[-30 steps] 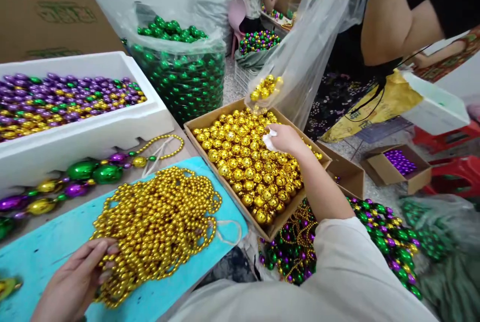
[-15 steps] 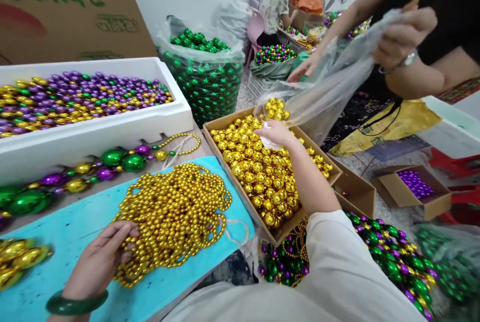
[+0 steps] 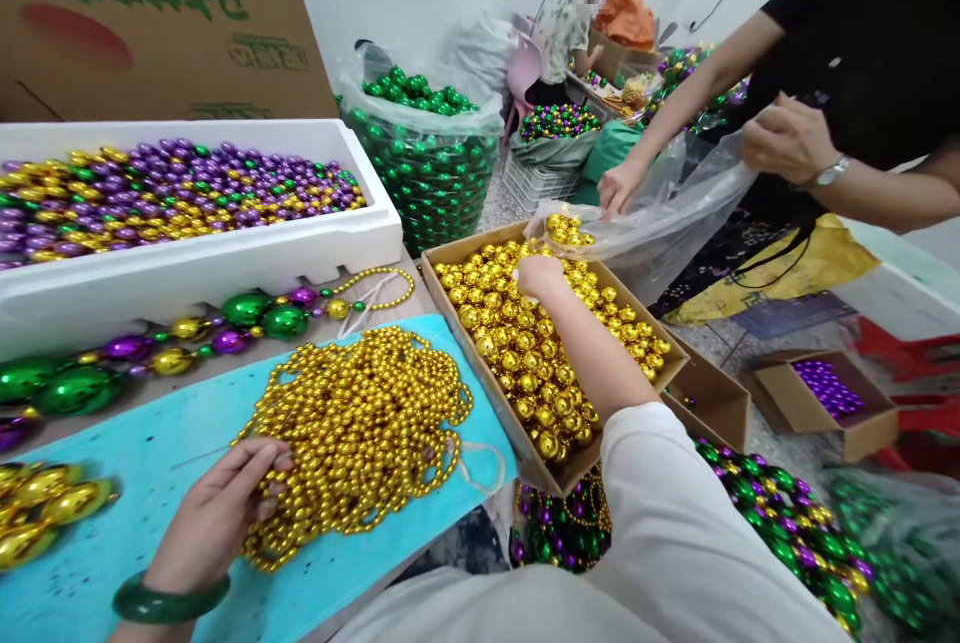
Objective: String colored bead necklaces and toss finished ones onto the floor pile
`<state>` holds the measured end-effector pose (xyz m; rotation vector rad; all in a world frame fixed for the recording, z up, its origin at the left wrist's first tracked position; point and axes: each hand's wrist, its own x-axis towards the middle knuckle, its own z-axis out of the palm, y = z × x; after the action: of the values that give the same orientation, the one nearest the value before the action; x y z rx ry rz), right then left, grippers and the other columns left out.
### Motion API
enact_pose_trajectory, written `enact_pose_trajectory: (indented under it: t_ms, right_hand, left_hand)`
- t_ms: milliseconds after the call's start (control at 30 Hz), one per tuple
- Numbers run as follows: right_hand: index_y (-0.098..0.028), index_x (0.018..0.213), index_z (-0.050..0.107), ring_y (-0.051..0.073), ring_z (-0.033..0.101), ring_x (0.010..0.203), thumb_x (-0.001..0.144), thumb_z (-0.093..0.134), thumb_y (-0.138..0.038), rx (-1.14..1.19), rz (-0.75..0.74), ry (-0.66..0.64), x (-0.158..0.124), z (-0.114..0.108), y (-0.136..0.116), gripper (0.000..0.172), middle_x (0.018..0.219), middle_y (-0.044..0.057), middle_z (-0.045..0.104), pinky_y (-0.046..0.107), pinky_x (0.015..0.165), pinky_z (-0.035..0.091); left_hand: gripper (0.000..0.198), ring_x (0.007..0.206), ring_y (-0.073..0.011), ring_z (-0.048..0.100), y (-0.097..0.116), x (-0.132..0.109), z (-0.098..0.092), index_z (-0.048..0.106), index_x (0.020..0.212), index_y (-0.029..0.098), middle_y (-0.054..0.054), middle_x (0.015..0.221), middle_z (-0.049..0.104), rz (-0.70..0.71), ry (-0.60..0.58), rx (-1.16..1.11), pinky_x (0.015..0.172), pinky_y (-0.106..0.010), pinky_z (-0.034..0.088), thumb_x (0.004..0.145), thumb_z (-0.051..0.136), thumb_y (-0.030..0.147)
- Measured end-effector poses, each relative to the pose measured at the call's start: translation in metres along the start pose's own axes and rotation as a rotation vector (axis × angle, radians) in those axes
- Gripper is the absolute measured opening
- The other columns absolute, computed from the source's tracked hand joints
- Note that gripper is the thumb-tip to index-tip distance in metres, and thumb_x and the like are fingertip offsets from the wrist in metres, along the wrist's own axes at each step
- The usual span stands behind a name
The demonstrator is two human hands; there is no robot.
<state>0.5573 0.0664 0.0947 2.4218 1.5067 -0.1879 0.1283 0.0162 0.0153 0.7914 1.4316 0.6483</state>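
Note:
My left hand [image 3: 240,488], a green bangle on its wrist, has thumb and fingers pinched together at the left edge of a heap of gold bead strands [image 3: 367,423]. A thin dark line runs leftward near its fingertips; what they grip is too small to name. My right hand [image 3: 541,274] is curled into a fist over large gold beads [image 3: 517,343] in a cardboard box [image 3: 480,363]. A small bit of white shows at its left side; its fingertips are hidden. Under the strands lies a light-blue board [image 3: 187,543].
A co-worker's hands [image 3: 791,138] hold a clear plastic bag [image 3: 675,213] at the box's far edge. On the left stand a white foam box [image 3: 382,233] of mixed beads and a multicoloured bead garland [image 3: 285,321]. Behind is a bag of green beads [image 3: 420,163].
My right hand has curled closed among the gold beads, and the white piece at it shows less. The co-worker's hands have come down, lowering the bag. My left hand keeps its pinch.

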Motion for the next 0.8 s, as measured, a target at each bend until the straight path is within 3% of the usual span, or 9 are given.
enact_pose_trajectory:
  t_ms: [100,167,267,400,533,633,700,800]
  right_hand:
    - [-0.013,0.111,0.069,0.031,0.064,0.105,0.081,0.054,-0.024,-0.01,0.021,-0.011,-0.016,-0.006,0.018,0.035,0.112,0.02,0.067,0.039,0.084,0.05]
    - [-0.02,0.115,0.067,0.029,0.063,0.106,0.082,0.052,-0.028,0.0,-0.02,-0.005,-0.031,-0.005,0.016,0.037,0.114,0.014,0.068,0.038,0.084,0.05]
    - [-0.031,0.128,0.058,0.026,0.063,0.107,0.082,0.052,-0.035,0.038,-0.201,-0.002,-0.054,0.004,-0.005,0.046,0.118,0.007,0.068,0.035,0.086,0.049]
    - [-0.036,0.136,0.05,0.027,0.064,0.104,0.084,0.048,-0.034,0.021,-0.4,-0.041,-0.067,0.019,-0.037,0.052,0.118,0.007,0.067,0.036,0.081,0.051]
    - [-0.026,0.11,0.069,0.029,0.066,0.099,0.083,0.049,-0.027,-0.057,-0.338,-0.074,-0.066,0.019,-0.036,0.034,0.108,0.01,0.071,0.037,0.077,0.051]
    - [-0.017,0.102,0.071,0.031,0.066,0.098,0.081,0.051,-0.022,-0.084,-0.245,-0.062,-0.069,0.009,-0.022,0.029,0.105,0.017,0.07,0.039,0.077,0.051]
    - [-0.018,0.105,0.07,0.031,0.066,0.098,0.082,0.05,-0.024,-0.079,-0.216,-0.045,-0.076,0.004,-0.018,0.031,0.106,0.016,0.07,0.039,0.077,0.05]
    - [-0.027,0.106,0.069,0.027,0.066,0.098,0.083,0.05,-0.031,-0.044,-0.302,-0.075,-0.091,0.005,-0.027,0.03,0.107,0.009,0.071,0.035,0.076,0.05]
  left_hand:
    - [0.063,0.053,-0.009,0.046,-0.001,0.003,0.0,0.062,0.073,0.024,0.005,0.066,0.06,-0.002,0.01,-0.006,0.037,-0.015,0.031,0.029,0.084,0.062]
    - [0.062,0.052,-0.0084,0.045,-0.002,0.004,0.0,0.062,0.073,0.023,0.005,0.066,0.06,0.004,0.001,-0.009,0.037,-0.015,0.031,0.029,0.084,0.061]
    - [0.061,0.051,-0.0083,0.044,-0.001,0.004,0.001,0.062,0.073,0.023,0.005,0.065,0.06,0.022,-0.017,-0.011,0.037,-0.016,0.03,0.031,0.084,0.06]
    - [0.055,0.053,-0.0097,0.046,0.002,-0.002,0.001,0.063,0.073,0.022,0.004,0.066,0.06,0.047,-0.055,-0.008,0.039,-0.017,0.03,0.038,0.084,0.059]
    - [0.047,0.056,-0.0113,0.047,0.002,-0.006,-0.002,0.064,0.073,0.024,0.004,0.067,0.06,0.068,-0.087,0.0,0.041,-0.019,0.032,0.046,0.082,0.058]
    - [0.046,0.056,-0.0117,0.048,-0.002,-0.004,-0.006,0.063,0.073,0.025,0.004,0.067,0.06,0.069,-0.099,-0.001,0.041,-0.019,0.032,0.047,0.081,0.058]
    - [0.046,0.056,-0.0109,0.048,-0.006,-0.002,-0.007,0.063,0.075,0.024,0.005,0.069,0.06,0.065,-0.106,-0.007,0.041,-0.019,0.033,0.049,0.081,0.058]
    - [0.046,0.056,-0.0097,0.048,-0.009,-0.002,-0.007,0.061,0.078,0.023,0.005,0.07,0.06,0.097,-0.126,-0.022,0.041,-0.018,0.033,0.053,0.08,0.056]
